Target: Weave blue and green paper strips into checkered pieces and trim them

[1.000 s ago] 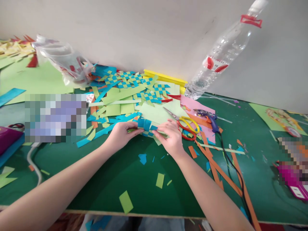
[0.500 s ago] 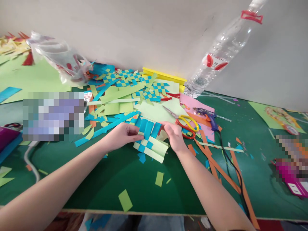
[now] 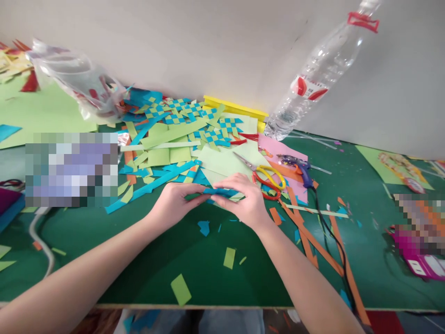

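Between my two hands is a small woven paper piece [image 3: 225,191] of blue and pale green strips, seen nearly edge-on. My left hand [image 3: 177,200] pinches its left end between thumb and fingers. On the other end, my right hand [image 3: 245,198] has its fingers above and its thumb below. Most of the weave is hidden by the fingers. Just behind my hands lies a pale green paper sheet [image 3: 222,162]. Scissors [image 3: 269,178] with red and yellow handles rest beyond my right hand.
Woven blue-green pieces [image 3: 184,109] and loose strips pile up at the back. A plastic bottle [image 3: 313,79] leans on the wall. Right of the scissors lies a purple glue gun [image 3: 304,174] with a black cord. A bagged cup [image 3: 83,83] stands left; paper scraps [image 3: 181,290] lie in front.
The woven piece has tipped from showing its checkered face to nearly edge-on. My right hand has moved in and closed on its right side; my left hand still pinches it.
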Demonstrator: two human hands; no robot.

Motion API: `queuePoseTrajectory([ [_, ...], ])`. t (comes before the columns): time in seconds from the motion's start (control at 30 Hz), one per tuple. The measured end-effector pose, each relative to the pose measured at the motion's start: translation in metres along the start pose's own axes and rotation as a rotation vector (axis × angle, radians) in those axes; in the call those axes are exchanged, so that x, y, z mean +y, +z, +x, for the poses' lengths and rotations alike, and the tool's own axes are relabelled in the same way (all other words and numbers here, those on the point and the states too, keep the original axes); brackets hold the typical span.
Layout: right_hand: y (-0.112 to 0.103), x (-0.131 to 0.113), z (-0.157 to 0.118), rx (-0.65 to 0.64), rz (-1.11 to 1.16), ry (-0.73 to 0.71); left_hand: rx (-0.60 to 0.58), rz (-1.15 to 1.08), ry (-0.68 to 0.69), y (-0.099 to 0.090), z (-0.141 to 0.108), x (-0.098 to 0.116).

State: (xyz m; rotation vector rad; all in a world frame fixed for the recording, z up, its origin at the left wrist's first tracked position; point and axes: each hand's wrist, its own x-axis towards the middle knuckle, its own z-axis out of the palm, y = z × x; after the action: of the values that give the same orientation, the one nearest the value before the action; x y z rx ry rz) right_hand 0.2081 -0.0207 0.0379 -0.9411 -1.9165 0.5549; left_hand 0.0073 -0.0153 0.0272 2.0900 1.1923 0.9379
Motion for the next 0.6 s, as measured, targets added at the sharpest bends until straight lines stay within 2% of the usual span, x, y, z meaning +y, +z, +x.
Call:
queuePoseTrajectory([
  [0.23, 0.000, -0.005, 0.011, -0.108, -0.060, 0.022, -0.094, 0.005, -0.081, -0.003, 0.002, -0.005],
  [0.47, -0.006, -0.009, 0.037, -0.265, -0.153, 0.103, 0.015, 0.040, -0.172, -0.005, 0.004, -0.005],
  [0.6, -0.005, -0.009, 0.043, -0.268, -0.140, 0.103, 0.034, 0.076, -0.177, -0.006, 0.004, -0.005],
])
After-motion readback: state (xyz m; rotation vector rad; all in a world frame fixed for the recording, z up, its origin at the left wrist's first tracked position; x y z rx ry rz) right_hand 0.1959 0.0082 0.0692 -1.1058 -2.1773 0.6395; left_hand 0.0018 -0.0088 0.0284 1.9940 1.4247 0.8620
